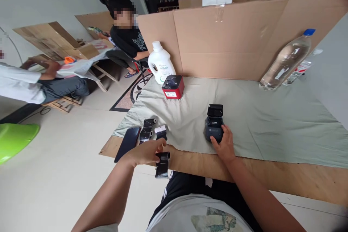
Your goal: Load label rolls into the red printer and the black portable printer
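My left hand [148,151] pinches a roll of black ribbon [162,168] by its upper end, and a length of it hangs down past the table's front edge. My right hand [225,143] grips a small dark portable label printer [214,130], thumb on the near side and fingers along its right side. The printer's lid [215,110] stands raised at the back. More black rolls [146,133] lie on the cloth beyond my left hand, and beside them is a roll with a white end [161,129].
A dark flat case [127,143] lies at the table's left corner. Behind stand a red and black box [174,88] and a white jug [161,63]. A cardboard screen [217,43] borders the back. A large clear bottle [289,59] leans at right. Two people sit at left.
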Tool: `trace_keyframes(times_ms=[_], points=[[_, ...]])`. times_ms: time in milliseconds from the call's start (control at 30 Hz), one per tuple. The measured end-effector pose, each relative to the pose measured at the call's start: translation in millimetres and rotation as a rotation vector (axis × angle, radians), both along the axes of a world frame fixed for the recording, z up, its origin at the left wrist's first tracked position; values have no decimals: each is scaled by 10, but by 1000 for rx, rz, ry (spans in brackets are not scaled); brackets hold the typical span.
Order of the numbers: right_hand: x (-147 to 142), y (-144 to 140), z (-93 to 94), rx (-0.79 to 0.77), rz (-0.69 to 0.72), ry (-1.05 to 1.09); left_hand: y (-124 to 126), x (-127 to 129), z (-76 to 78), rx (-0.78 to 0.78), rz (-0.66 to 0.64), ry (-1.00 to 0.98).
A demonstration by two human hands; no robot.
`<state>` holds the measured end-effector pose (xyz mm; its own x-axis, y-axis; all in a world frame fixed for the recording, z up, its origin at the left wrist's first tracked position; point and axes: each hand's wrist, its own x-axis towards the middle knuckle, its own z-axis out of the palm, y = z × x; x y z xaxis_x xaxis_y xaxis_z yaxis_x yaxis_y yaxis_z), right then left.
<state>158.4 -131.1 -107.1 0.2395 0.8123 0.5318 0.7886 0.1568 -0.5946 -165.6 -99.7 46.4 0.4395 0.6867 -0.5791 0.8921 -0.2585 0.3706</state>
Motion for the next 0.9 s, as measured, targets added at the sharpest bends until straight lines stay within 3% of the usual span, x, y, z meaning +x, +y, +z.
trace_keyframes(times_ms=[100, 167, 300, 433, 600, 900], points=[[-15, 4, 3, -25, -10, 3, 57, 326, 122, -154, -124, -344], [-15, 6, 10, -25, -12, 4, 163, 650, 105, -107, -182, -488], [21, 7, 25, 40, 14, 9, 484, 1404, -109, 204, -205, -670], [59, 1, 46, 90, 19, 41, 746, 1951, -383, 511, -183, -558], [73, 0, 64, 63, 35, 50, 810, 2105, -584, 584, -175, -381], [78, 9, 75, 67, 41, 49, 822, 2107, -705, 608, -124, -394]])
